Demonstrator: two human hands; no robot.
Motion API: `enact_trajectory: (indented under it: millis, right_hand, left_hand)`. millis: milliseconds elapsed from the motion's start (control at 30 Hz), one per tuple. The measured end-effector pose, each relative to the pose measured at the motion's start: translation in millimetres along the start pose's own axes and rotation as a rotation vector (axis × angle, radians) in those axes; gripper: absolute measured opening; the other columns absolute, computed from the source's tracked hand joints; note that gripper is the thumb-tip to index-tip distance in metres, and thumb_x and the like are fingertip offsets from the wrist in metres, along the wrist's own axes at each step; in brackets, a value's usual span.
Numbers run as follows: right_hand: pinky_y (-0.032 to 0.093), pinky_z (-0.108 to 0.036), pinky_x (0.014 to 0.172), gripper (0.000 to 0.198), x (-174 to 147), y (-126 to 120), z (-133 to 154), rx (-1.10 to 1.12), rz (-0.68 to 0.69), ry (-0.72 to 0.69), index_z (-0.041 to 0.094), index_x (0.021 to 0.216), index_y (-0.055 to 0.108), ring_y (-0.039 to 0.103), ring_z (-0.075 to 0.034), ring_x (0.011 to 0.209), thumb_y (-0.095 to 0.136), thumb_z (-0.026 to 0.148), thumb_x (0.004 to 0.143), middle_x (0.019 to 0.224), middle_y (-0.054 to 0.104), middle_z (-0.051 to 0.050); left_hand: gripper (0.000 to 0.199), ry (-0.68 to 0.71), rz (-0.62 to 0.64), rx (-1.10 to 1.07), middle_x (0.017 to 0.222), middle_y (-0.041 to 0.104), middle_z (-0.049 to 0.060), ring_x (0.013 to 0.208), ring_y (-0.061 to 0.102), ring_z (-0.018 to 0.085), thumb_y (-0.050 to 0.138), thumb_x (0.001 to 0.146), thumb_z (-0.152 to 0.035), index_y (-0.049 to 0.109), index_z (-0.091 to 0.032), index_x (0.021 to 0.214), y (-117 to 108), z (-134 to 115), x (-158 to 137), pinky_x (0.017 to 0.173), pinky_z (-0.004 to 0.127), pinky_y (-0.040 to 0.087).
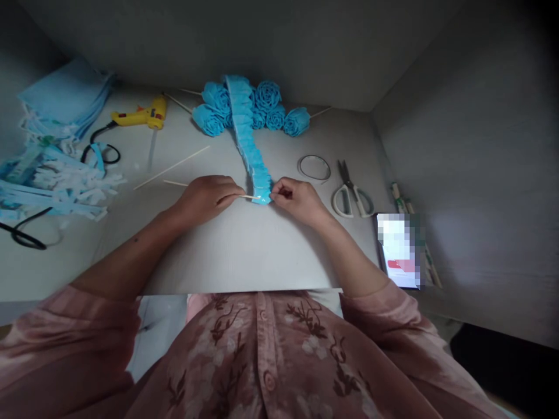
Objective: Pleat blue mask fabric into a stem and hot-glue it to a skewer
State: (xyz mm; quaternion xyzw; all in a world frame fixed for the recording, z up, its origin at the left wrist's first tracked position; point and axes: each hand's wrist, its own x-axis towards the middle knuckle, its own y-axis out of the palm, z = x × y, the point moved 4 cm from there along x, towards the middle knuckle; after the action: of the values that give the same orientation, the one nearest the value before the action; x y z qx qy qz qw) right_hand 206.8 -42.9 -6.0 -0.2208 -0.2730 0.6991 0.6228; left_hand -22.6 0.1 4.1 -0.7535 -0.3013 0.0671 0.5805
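Note:
My left hand (pixel 213 196) is closed on a thin wooden stick (pixel 174 183). The stick's tip lies on the near end of a long pleated blue strip (pixel 248 148), where a shiny wet-looking patch shows. My right hand (pixel 293 196) pinches the right edge of that same end between thumb and fingers. From there the strip runs away from me and its far end rests over a group of blue rolled flowers (pixel 267 99), some of them on sticks. Another loose wooden stick (pixel 172 167) lies on the table left of the strip.
A yellow glue gun (pixel 146 115) lies at the back left, its black cord running left. Blue face masks (pixel 70 96) and cut scraps (pixel 65 180) are heaped on the left. Right of my hands are a wire coil (pixel 314 167), white-handled scissors (pixel 351 195) and a phone (pixel 398 250).

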Motion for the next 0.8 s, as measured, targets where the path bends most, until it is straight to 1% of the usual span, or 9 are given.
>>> enact_trajectory:
  millis: [100,233,367,667,800]
  right_hand:
    - [0.044,-0.028,0.070,0.011,2.8,2.0,-7.4,0.233,0.000,0.007,0.020,0.086,0.066,0.060,-0.015,0.071,0.067,0.030,0.082,0.077,0.070,0.000]
    - [0.045,-0.028,0.072,0.016,5.1,5.8,-9.1,0.338,0.019,0.022,0.021,0.093,0.065,0.061,-0.015,0.072,0.067,0.030,0.080,0.078,0.070,0.000]
    - [0.045,-0.029,0.072,0.017,4.4,6.6,-5.2,0.335,0.038,0.016,0.020,0.096,0.065,0.059,-0.014,0.070,0.065,0.028,0.081,0.077,0.069,0.001]
    - [0.047,-0.029,0.075,0.017,2.9,6.4,-2.2,0.269,0.056,0.013,0.020,0.099,0.065,0.061,-0.015,0.073,0.062,0.024,0.083,0.080,0.071,0.000]
    - [0.046,-0.028,0.074,0.018,3.3,7.3,-3.5,0.265,0.054,-0.006,0.019,0.100,0.066,0.061,-0.015,0.072,0.062,0.024,0.083,0.080,0.071,0.000]
  left_hand:
    - [0.039,-0.008,-0.029,-0.001,0.101,0.077,0.008,0.092,0.070,0.019,0.040,0.108,-0.033,0.077,-0.019,0.111,-3.3,-2.3,1.0,0.083,0.027,0.050]
    - [0.039,0.006,-0.043,-0.008,0.102,0.077,0.008,0.092,0.070,0.019,0.040,0.107,-0.032,0.077,-0.019,0.110,-3.1,-4.6,1.5,0.084,0.027,0.051]
    - [0.038,0.018,-0.038,-0.018,0.103,0.077,0.007,0.094,0.070,0.019,0.041,0.107,-0.031,0.077,-0.021,0.111,0.4,-6.4,1.8,0.085,0.027,0.051]
    - [0.034,0.025,-0.078,-0.029,0.104,0.078,0.007,0.095,0.070,0.020,0.044,0.105,-0.027,0.077,-0.021,0.110,4.4,-7.3,1.9,0.085,0.030,0.053]
    - [0.035,0.019,-0.060,-0.012,0.105,0.078,0.007,0.095,0.071,0.020,0.043,0.105,-0.027,0.077,-0.021,0.111,5.6,-7.5,2.2,0.085,0.030,0.053]
